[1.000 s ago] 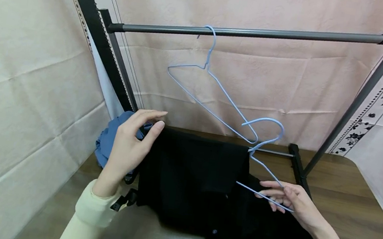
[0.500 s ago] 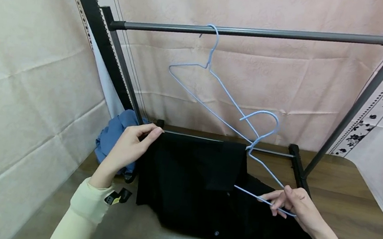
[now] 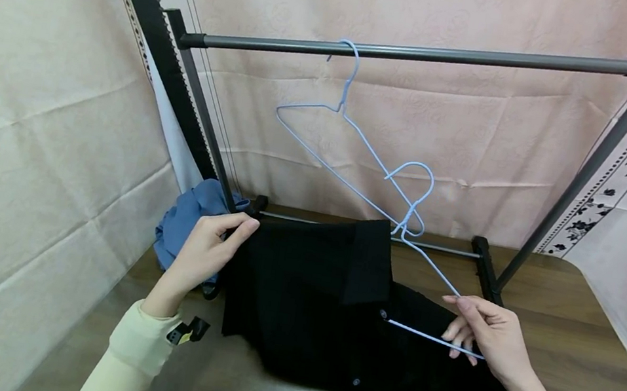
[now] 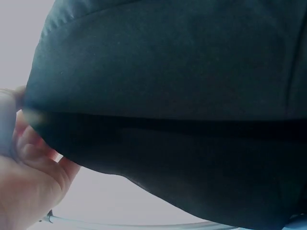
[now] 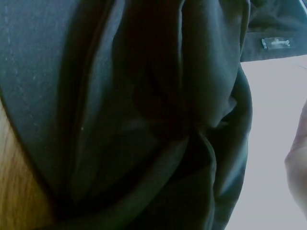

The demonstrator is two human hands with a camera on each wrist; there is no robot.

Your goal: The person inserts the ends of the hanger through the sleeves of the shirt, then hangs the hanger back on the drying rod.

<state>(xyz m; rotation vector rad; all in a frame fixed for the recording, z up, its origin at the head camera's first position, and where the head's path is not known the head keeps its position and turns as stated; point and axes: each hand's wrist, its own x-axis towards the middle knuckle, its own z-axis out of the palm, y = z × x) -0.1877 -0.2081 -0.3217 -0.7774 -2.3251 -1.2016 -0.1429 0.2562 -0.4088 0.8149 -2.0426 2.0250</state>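
A black buttoned shirt (image 3: 300,299) with a collar is held up over the table, its lower part bunched on the tabletop. My left hand (image 3: 211,248) pinches its upper left shoulder edge; in the left wrist view the fabric (image 4: 163,72) spreads from that hand (image 4: 33,177). My right hand (image 3: 494,335) holds the right end of a light blue wire hanger (image 3: 417,332). The hanger's left part is hidden in the shirt, and its hook rises right of the collar. Mostly dark folds of the shirt (image 5: 144,96) fill the right wrist view.
A second light blue hanger (image 3: 349,81) hangs from the grey rail (image 3: 486,58) of a rack behind the shirt. Crumpled blue cloth (image 3: 181,224) lies by the rack's left post. Wooden tabletop (image 3: 560,307) shows at right, with pale curtains around.
My left hand has lowered from loosely spread fingers to pinch the shirt's shoulder. The held hanger's hook has shifted left and up, and the collar stands further right-side out with a button showing below.
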